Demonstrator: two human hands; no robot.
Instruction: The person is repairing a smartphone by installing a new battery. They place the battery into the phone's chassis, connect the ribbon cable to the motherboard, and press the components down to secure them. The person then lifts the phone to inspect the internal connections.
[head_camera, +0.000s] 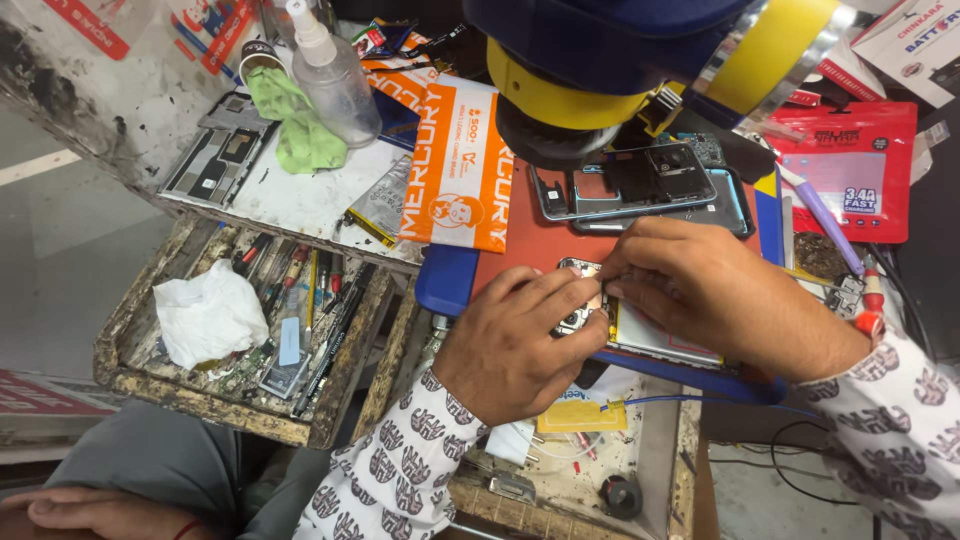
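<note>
An opened phone (640, 330) is worked on at centre right of the frame, flat on a red-and-blue mat (520, 262); mostly hidden under the hands. It is judged light, stiff, thin and fragile, with exposed board parts, so best gripped by the side edges, not the open face. The left hand (515, 345) is laid over its left end, fingers curled and pressing down on it. The right hand (705, 290) is pinched narrow at the phone's top edge; whether a small part is held there cannot be told. Above, at upper centre right, two empty phone frames (640, 185) are stacked, partly overlapping. One orange-and-white packet (460, 175) is seen left of the mat, one clear spray bottle (335, 75) and one green cloth (300, 125) at upper left. One wooden tray (170, 385) of tools at lower left holds one crumpled white tissue (205, 312). One red pouch (850, 170) sits at upper right. The table (300, 200) is worn and cluttered.
</note>
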